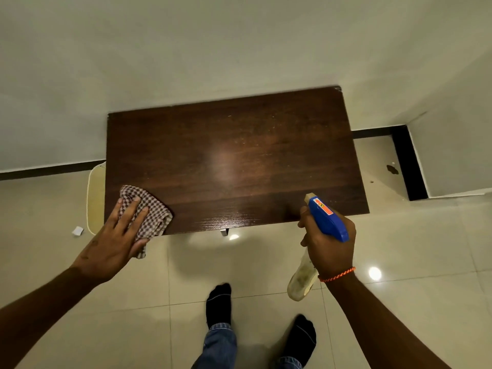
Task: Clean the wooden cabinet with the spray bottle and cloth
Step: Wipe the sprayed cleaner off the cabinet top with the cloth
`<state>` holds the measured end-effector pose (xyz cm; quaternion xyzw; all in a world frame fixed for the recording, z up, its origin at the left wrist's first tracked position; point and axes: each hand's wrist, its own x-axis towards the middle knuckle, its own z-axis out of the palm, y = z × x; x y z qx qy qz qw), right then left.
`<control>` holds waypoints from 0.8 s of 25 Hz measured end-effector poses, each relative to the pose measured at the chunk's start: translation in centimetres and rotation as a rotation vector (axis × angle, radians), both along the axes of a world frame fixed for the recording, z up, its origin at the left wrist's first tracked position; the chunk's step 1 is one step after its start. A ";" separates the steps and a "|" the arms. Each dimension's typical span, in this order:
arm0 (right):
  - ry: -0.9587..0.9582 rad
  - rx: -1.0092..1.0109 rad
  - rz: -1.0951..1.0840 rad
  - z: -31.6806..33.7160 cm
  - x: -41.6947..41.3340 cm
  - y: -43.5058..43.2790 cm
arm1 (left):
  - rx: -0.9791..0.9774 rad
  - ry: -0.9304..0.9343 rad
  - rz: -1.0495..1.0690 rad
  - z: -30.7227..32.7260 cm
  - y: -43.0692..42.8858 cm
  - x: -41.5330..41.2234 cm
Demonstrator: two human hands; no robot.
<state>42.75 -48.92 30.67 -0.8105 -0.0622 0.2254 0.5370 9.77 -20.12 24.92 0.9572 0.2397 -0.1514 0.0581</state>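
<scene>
Our left hand (114, 235) flat, fingers spread, pressing checkered cloth (151, 211) on cabinet top (226, 155), near-left corner; cloth soft, limp, best bunched under palm. Right hand (330, 249) closed round spray bottle (323, 222) neck, nozzle over near-right edge; bottle light, likely slick.

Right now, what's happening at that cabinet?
A person stands over the wooden cabinet, cleaning its top. The left hand presses a checkered cloth flat on the near left corner. The right hand holds a spray bottle with a blue head at the near right edge, nozzle aimed over the top. Pale specks show on the far right part of the surface, so wiping is not finished.
</scene>
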 end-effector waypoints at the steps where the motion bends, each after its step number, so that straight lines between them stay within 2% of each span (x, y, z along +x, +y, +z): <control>1: 0.000 0.004 0.015 -0.1 -0.4 0.6 | -0.066 -0.005 0.125 0.3 0.0 0.0; 4: 0.011 0.026 0.030 -0.2 -1.4 2.2 | -0.119 -0.095 0.432 0.2 1.2 2.9; 8: 0.020 0.056 0.045 -0.3 -1.5 3.6 | -0.022 -0.097 0.597 -0.5 8.0 9.4; 13: 0.003 0.028 0.039 -0.8 -0.2 3.2 | -0.011 -0.034 0.525 -1.1 15.3 15.9; 15: 0.011 0.023 0.017 -1.3 0.7 2.8 | 0.051 -0.033 0.499 -1.4 13.9 18.3; 20: 0.013 0.025 -0.058 -1.5 2.7 1.4 | 0.039 -0.068 0.310 -1.7 5.3 28.3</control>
